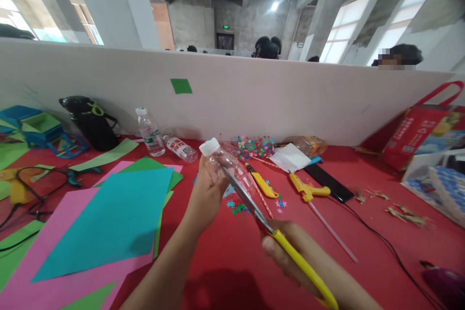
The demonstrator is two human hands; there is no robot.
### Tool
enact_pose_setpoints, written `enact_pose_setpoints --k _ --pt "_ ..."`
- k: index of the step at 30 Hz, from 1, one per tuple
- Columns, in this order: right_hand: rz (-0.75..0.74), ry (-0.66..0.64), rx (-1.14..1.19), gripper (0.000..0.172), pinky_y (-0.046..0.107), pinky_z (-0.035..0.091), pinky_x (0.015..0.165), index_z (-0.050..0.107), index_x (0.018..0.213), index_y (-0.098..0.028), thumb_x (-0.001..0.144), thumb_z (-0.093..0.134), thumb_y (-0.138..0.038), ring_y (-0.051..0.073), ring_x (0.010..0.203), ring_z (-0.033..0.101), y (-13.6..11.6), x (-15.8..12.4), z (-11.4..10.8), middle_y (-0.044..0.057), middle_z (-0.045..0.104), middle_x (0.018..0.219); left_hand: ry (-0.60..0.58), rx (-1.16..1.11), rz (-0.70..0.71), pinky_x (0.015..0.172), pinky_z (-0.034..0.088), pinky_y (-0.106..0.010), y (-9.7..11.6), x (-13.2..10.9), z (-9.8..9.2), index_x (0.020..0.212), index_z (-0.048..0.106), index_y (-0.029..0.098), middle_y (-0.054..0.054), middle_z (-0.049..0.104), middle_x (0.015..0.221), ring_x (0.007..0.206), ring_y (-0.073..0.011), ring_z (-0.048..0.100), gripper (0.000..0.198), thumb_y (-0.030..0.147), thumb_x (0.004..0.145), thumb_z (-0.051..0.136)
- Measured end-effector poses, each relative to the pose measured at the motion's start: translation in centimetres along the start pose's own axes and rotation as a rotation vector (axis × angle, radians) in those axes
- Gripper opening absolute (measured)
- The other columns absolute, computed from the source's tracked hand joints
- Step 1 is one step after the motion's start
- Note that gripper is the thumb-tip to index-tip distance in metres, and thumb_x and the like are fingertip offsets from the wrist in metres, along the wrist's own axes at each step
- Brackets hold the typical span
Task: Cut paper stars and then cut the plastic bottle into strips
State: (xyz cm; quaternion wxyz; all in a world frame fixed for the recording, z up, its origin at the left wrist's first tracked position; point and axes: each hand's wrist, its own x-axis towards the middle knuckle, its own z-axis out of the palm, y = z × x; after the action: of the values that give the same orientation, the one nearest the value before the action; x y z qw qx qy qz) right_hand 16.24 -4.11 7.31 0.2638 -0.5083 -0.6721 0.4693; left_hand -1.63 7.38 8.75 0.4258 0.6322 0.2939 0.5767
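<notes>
Red counter point(218, 247) worked bare-handed, read from left to right. At the far left, a yellow glue gun point(16, 186) lies among its dark cord; behind it stands a blue openwork model point(39, 123), and beyond that a black flask point(89, 123) leans near the white partition point(232, 92), probably to leave the front free. A blue sheet point(109, 218) overlaps pink and green paper, stacked flat beside the left forearm. Next come an upright bottle point(149, 133) and a labelled bottle point(181, 149) on its side. At centre, the left hand point(209, 189) has its fingers clamped on a clear bottle point(242, 169), raised above the counter and tilted with its white cap towards the upper left; gripping close to the neck presumably steadies the thin wall while exposing the body. The right hand point(303, 242) has its fingers closed around the yellow-handled scissors point(276, 236), whose blades slant across the bottle; whether they have pierced it cannot be told. Behind lie star sequins point(256, 145); farther right, a yellow cutter point(265, 185), a second glue gun point(307, 188) and a black phone point(330, 183), seemingly kept within reach; at the edge, a red bag point(414, 128).
</notes>
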Motion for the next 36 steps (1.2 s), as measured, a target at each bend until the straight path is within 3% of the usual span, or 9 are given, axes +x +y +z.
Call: enact_pose_setpoints --k 10,21,28,36 --pt "0.026 0.028 0.064 0.061 0.023 0.014 0.042 0.034 0.067 -0.022 0.085 0.04 -0.08 0.008 0.048 0.025 0.9 0.2 0.5 -0.008 0.028 0.057 0.019 0.0 -0.026 0.099 0.043 -0.045 -0.1 0.0 -0.1 0.101 0.053 0.021 -0.009 0.061 0.114 0.112 -0.0269 0.058 0.024 0.031 0.083 0.064" --pt "0.012 0.006 0.051 0.06 0.023 0.018 0.042 0.033 0.072 -0.023 0.087 0.031 -0.081 0.007 0.044 0.029 -0.3 -0.1 0.2 -0.009 0.031 0.053 -0.019 -0.052 0.007 0.086 0.048 -0.037 0.0 -0.6 0.6 0.106 0.048 0.024 -0.002 0.061 0.094 0.088 -0.0188 0.06 0.03 0.014 0.08 0.059" --pt "0.028 0.041 0.063 0.061 0.024 0.015 0.042 0.033 0.067 -0.023 0.084 0.04 -0.081 0.007 0.047 0.025 0.4 0.1 0.5 -0.008 0.028 0.057 -0.033 -0.037 0.008 0.094 0.046 -0.041 -0.2 -0.4 0.3 0.106 0.046 0.023 -0.004 0.062 0.105 0.098 -0.0205 0.06 0.032 0.01 0.078 0.055" --pt "0.003 0.03 0.039 0.064 0.024 0.018 0.042 0.033 0.068 -0.024 0.081 0.032 -0.087 0.008 0.046 0.029 -0.4 0.2 0.0 -0.008 0.031 0.052 -0.066 -0.009 -0.012 0.097 0.044 -0.044 -0.5 -0.5 0.1 0.109 0.046 0.023 -0.005 0.06 0.106 0.102 -0.0225 0.059 0.036 0.009 0.077 0.056"
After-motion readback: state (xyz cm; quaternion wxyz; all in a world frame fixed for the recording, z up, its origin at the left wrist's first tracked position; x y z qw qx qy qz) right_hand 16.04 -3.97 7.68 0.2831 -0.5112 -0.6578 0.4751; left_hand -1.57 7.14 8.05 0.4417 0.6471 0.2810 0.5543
